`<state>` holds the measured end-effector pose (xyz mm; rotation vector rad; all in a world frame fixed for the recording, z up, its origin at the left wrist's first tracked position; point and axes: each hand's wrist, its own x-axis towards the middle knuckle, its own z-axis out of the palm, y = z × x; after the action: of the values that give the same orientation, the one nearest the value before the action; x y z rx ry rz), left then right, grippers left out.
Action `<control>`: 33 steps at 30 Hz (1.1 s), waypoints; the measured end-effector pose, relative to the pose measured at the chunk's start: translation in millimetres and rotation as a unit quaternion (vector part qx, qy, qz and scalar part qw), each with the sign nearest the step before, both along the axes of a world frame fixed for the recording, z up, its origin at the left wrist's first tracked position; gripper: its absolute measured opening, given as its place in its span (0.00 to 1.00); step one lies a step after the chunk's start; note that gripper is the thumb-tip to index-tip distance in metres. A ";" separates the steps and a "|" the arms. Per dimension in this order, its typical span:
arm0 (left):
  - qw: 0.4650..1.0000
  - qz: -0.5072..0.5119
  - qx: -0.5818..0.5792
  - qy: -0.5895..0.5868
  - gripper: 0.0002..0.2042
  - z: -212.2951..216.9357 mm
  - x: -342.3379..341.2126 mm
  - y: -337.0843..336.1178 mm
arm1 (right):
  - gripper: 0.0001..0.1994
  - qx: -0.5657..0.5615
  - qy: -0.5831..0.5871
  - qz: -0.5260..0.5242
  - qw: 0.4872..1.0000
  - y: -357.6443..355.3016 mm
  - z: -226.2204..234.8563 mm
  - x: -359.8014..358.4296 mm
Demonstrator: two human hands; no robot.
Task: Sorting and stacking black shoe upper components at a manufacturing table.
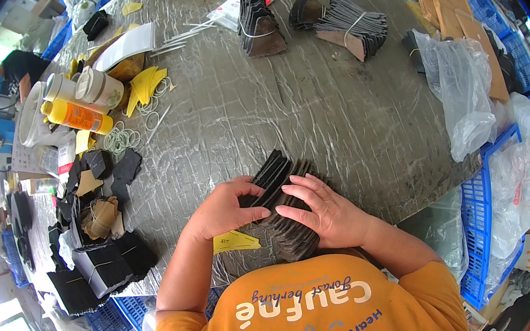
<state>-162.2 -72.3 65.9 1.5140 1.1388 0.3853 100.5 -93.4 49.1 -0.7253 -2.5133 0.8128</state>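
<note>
My left hand (pixel 221 209) and my right hand (pixel 322 208) press together on a fanned stack of dark flat cut pieces (pixel 276 174) that lies on the grey plastic-covered table (pixel 310 100) near its front edge. The left fingers pinch the stack's left side; the right fingers lie flat over its top and right side. More of the stack (pixel 297 242) shows below my hands. A yellow slip (pixel 234 240) lies just under my left wrist.
Banded bundles of dark pieces (pixel 261 24) (pixel 354 25) lie at the far side. Bottles and jars (pixel 75 103), rubber bands (pixel 120 140), yellow slips and black bundles (pixel 102 268) crowd the left. Clear plastic bags (pixel 461 95) and blue crates (pixel 481 205) sit right. A person (pixel 18 67) stands far left.
</note>
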 end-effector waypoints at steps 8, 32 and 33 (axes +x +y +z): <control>0.997 0.046 0.040 -0.039 0.15 1.4 8.1 -3.1 | 0.37 -0.011 -0.007 -0.006 1.000 -2.6 -4.7 1.8; 1.000 0.007 0.019 -0.011 0.22 -5.1 -1.2 -2.8 | 0.33 -0.009 0.020 -0.009 1.000 -3.0 -5.0 1.7; 1.000 0.007 0.019 -0.011 0.22 -5.0 -1.1 -2.7 | 0.33 -0.009 0.021 -0.009 1.000 -2.6 -4.3 1.6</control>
<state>-163.3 -75.1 60.8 1.5327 1.1306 0.4344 102.1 -96.0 44.9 -0.7278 -2.4629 0.8364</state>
